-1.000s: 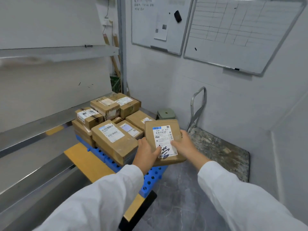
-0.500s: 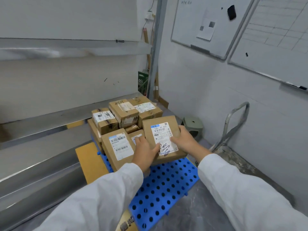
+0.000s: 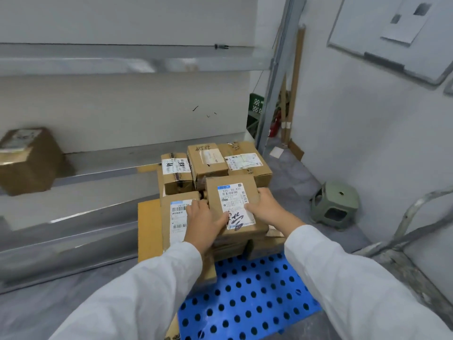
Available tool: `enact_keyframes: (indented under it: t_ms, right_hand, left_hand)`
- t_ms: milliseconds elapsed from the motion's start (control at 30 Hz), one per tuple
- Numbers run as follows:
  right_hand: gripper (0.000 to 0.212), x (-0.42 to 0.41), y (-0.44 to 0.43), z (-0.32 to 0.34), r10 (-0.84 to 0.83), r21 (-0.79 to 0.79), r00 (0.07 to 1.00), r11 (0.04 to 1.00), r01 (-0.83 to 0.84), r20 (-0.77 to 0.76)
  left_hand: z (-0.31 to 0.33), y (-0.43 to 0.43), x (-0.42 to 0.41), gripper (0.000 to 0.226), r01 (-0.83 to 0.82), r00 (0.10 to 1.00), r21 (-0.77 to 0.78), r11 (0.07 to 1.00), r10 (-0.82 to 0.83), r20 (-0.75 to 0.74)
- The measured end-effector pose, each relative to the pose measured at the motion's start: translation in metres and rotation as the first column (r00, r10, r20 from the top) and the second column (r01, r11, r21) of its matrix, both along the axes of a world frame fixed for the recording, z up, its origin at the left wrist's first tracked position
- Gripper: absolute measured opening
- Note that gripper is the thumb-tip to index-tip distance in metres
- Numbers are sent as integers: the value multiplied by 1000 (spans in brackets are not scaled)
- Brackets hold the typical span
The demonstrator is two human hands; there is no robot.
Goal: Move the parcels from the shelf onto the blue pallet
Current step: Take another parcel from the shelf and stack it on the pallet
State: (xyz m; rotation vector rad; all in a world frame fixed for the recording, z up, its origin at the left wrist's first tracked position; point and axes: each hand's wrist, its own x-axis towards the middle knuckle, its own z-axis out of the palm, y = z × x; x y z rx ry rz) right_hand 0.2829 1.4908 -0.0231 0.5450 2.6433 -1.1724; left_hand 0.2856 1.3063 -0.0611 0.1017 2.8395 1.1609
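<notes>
We see matt brown cardboard on the parcel, a smooth paper label, a blue plastic pallet — and a dully gleaming metal shelf.

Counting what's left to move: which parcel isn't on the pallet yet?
The blurred brown parcel at the far left, alone on the metal shelf; all the other parcels are stacked on the blue pallet.

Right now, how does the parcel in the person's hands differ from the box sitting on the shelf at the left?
The held parcel is flat; the shelf box is taller and blockier. The held parcel is gripped by the left hand and right hand above the stack on the blue pallet; the shelf box stands alone, untouched. Both are brown cardboard with white labels.
</notes>
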Motion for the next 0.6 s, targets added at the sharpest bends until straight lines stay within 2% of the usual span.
enact_keyframes:
  t_ms: [167,300,433,500,600]
  right_hand:
    - [52,-17,4,-16,96,-71,994,993,-92,52]
    - [39,-25,5,-23,183,-95,980,980,-176,73]
    - [25,-28,10,-28,200,-111,975,976,-190,96]
    - [28,-29,11,-31,210,-110,973,974,-199,101]
    - [48,-29,10,-35,199,-74,976,978,-193,90]
  left_hand:
    - [-10,5,6,65,-162,986,-204,966,165,-1]
    - [-17,4,9,67,-197,980,-185,963,198,-9]
    - [-21,7,10,72,-201,979,-203,958,204,-5]
    - [-23,10,11,74,-217,976,-215,952,216,-32]
    - [-23,12,11,74,-228,974,-258,939,222,-51]
